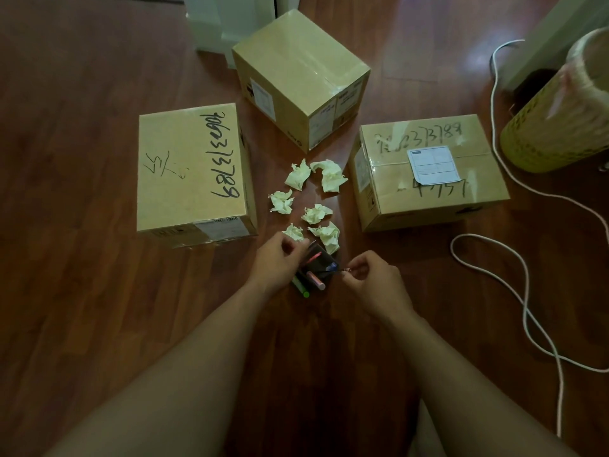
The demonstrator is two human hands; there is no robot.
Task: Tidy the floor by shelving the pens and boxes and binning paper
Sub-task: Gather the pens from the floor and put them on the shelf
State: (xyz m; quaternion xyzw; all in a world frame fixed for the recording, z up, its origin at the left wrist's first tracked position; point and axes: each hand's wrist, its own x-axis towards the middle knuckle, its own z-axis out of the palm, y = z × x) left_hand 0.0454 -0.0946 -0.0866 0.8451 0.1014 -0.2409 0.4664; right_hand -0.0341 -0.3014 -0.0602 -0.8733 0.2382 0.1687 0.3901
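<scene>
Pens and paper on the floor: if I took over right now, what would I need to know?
Left hand grips the dark pen holder on the floor. Right hand pinches a thin pen at it. Pink pen and green pen lie beside it. Six paper balls and three boxes remain on the floor. Bin stands far right. Nothing shelved or binned yet.

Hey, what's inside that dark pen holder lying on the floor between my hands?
The dark pen holder lies tipped over. A pink pen and a blue-tipped pen stick out of its mouth; a green pen lies beside it. The left hand covers its far side, so deeper contents are hidden.
</scene>
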